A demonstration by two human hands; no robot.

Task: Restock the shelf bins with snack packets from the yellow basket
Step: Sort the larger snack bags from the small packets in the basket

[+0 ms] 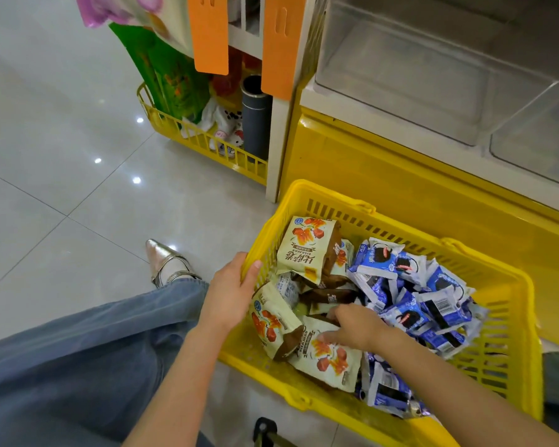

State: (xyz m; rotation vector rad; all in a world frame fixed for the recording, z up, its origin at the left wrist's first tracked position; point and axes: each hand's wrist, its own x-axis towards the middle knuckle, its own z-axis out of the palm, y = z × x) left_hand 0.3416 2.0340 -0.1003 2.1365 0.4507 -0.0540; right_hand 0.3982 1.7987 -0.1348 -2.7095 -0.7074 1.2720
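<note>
Packets point(331, 356) fill the yellow basket point(384, 217): cream packets point(304, 250) under the right hand point(357, 327), blue packets point(410, 314) just to its right. The left hand point(229, 288) grips the rim; the right hand's fingers curl down among the cream ones, holding one or not I cannot tell. They look light, puffy and slippery, so pinch a flat end.

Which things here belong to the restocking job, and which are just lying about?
Job: yellow basket, cream packets, blue packets, clear shelf bins, left hand gripping the basket rim, right hand among the cream packets.
Lying about: green bag, grey tube, orange tags, second yellow basket.
</note>
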